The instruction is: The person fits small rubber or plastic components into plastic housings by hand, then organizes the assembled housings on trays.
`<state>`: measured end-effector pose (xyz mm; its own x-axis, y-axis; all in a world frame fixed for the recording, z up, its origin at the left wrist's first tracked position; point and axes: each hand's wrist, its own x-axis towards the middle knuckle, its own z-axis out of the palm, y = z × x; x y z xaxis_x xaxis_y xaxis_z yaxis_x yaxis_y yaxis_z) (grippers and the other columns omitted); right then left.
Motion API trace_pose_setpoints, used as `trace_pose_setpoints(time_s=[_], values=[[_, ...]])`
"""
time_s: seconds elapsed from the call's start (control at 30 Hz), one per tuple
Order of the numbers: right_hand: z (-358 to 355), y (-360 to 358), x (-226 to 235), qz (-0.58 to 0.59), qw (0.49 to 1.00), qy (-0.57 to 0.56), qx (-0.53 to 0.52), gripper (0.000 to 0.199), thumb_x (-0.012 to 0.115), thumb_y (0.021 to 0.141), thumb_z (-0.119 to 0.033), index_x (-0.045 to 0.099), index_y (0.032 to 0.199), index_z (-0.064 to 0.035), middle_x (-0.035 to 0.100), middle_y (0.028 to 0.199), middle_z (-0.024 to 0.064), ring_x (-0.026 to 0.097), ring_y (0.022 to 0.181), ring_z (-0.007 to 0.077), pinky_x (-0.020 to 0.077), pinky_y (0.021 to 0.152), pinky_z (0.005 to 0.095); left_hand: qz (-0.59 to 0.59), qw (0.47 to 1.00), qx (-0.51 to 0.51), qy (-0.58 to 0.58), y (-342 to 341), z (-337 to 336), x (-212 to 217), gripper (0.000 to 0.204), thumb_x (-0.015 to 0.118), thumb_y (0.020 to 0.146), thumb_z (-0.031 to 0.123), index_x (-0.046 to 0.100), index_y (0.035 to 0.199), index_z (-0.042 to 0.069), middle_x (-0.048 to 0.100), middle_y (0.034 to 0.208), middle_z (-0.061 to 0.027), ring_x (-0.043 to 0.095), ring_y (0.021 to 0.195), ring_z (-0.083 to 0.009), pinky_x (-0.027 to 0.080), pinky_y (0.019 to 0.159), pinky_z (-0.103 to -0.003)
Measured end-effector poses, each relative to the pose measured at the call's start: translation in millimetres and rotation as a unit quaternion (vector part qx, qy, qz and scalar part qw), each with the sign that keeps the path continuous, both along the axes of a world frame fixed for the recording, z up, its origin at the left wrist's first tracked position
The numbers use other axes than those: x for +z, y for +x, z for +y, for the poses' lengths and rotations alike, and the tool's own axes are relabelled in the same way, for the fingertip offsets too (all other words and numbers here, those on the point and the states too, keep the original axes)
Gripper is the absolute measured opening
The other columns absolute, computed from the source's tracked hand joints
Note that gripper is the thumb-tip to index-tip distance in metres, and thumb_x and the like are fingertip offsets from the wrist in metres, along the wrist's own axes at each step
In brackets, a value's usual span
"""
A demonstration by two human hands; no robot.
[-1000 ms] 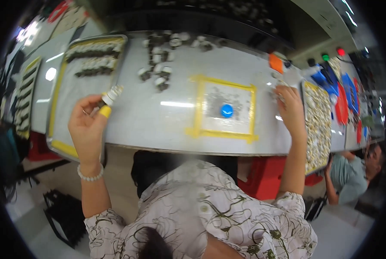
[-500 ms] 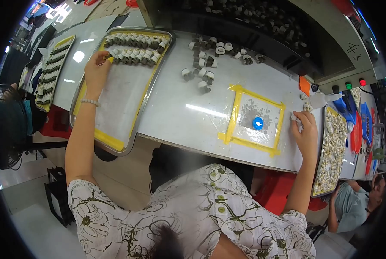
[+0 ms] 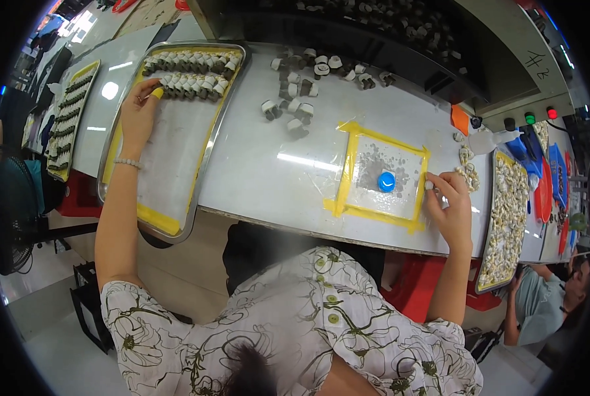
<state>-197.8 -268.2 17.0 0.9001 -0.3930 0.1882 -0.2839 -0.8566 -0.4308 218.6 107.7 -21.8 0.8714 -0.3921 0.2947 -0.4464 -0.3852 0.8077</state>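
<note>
At the left end of the second row of small white-and-grey parts (image 3: 192, 87), my left hand (image 3: 138, 117) is closed in a pinch. One finger wears a yellow cover, and what the fingertips hold, if anything, is hidden. These rows stand in a metal tray (image 3: 190, 173) with a pale lining and yellow edges. My right hand (image 3: 452, 204) pinches a small white part (image 3: 429, 185) between thumb and fingers, just right of a yellow taped square (image 3: 343, 173). Inside that square, among grey stains, sits a small round blue object (image 3: 386, 181).
Loose white-and-grey parts (image 3: 299, 109) lie mid-table below a dark machine opening (image 3: 347, 39). At right are a tray of pale parts (image 3: 502, 224), a whitish squeeze bottle (image 3: 489, 140) and an orange piece (image 3: 460, 119). Another filled tray (image 3: 70, 125) stands far left. A co-worker (image 3: 545, 297) sits at right.
My right hand has moved left, toward the taped square, with the small white part. My left hand stays at the row's end. The whole view has shifted slightly.
</note>
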Motion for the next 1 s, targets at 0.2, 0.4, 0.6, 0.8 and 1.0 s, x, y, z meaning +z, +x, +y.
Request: trace_pose_setpoints(time_s=[0.2,0.4,0.6,0.8,1.0], values=[[-1,-1,-3,-0.038,0.999,0.000,-0.005,0.026,0.062,0.071,0.002,0.063,0.097,-0.0006,0.056,0.086,0.0099,0.056,0.076,0.0234,0.0454,0.070,0.0321,-0.010,0.999,0.040,0.023,-12,-1,9,0.030,0.056,0.084,0.005,0.057,0.113,0.001,0.061,0.103,-0.0059,0.056,0.085,-0.0123,0.043,0.075,-0.023],[0,-4,-2,-0.027,0.999,0.014,-0.036,0.021,0.063,0.071,0.001,0.064,0.093,-0.0003,0.057,0.086,0.0106,0.057,0.077,0.0242,0.0462,0.067,0.0324,-0.135,0.967,-0.154,0.149,-147,-83,61,0.044,0.063,0.073,0.005,0.054,0.116,0.004,0.054,0.110,-0.0149,0.055,0.094,-0.0244,0.044,0.082,-0.033],[5,3,0,-0.047,0.999,0.017,0.000,0.021,0.064,0.069,-0.001,0.065,0.090,-0.0025,0.059,0.083,0.0090,0.057,0.070,0.0228,0.0464,0.059,0.0306,-0.158,0.962,-0.156,0.159,-214,-132,29,0.041,0.061,0.073,0.004,0.054,0.113,0.003,0.049,0.115,-0.0216,0.052,0.099,-0.0346,0.044,0.084,-0.039],[12,14,2,-0.084,0.994,0.047,0.050,0.020,0.066,0.068,-0.002,0.064,0.088,-0.0016,0.058,0.082,0.0106,0.058,0.069,0.0246,0.0473,0.060,0.0321,-0.187,0.953,-0.117,0.206,-198,-151,17,0.035,0.061,0.071,0.003,0.054,0.105,0.000,0.052,0.100,-0.0196,0.053,0.091,-0.0340,0.045,0.078,-0.041],[26,35,8,-0.049,0.991,0.069,0.104,0.021,0.066,0.070,-0.002,0.066,0.091,-0.0022,0.059,0.085,0.0091,0.060,0.074,0.0216,0.0494,0.066,0.0299,-0.147,0.961,-0.116,0.201,-199,-148,25,0.029,0.060,0.070,0.002,0.055,0.099,0.001,0.057,0.086,-0.0167,0.057,0.080,-0.0323,0.047,0.071,-0.038]])
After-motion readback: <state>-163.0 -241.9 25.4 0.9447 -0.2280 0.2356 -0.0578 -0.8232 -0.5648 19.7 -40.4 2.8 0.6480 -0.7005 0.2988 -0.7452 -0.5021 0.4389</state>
